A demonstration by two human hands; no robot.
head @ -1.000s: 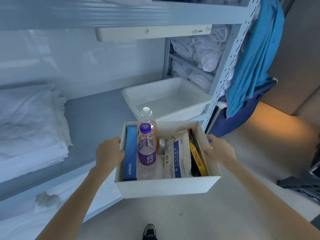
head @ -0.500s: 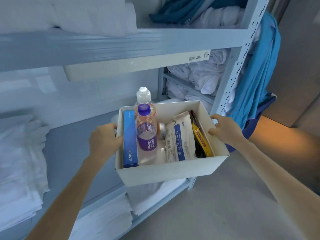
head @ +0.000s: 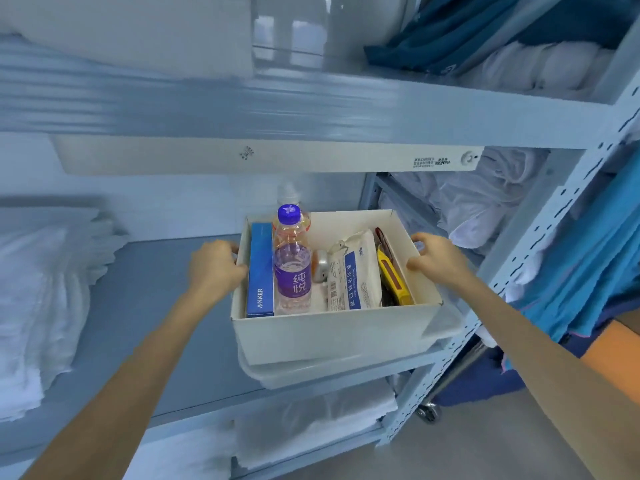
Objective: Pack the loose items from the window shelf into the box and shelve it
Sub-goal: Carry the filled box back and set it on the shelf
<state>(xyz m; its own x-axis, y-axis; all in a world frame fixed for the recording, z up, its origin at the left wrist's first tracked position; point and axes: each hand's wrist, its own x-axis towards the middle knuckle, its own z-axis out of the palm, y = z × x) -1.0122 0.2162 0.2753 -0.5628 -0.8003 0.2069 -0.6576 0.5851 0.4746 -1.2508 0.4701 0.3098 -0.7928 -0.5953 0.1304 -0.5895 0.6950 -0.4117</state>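
I hold a white cardboard box in front of the middle shelf, over a white plastic tub. My left hand grips its left wall and my right hand grips its right wall. Inside stand a blue Anker carton, a purple-labelled water bottle with a second bottle behind it, a small metal tin, a white and blue mask packet and a yellow packet.
Folded white towels fill the left of the middle shelf. A white light bar hangs under the upper shelf. Rolled white linen and blue cloth sit right of the perforated upright. More towels lie on the lower shelf.
The box has risen from low in front of the rack to the middle shelf's height and moved in over the white tub. Both hands keep their grip on its sides.
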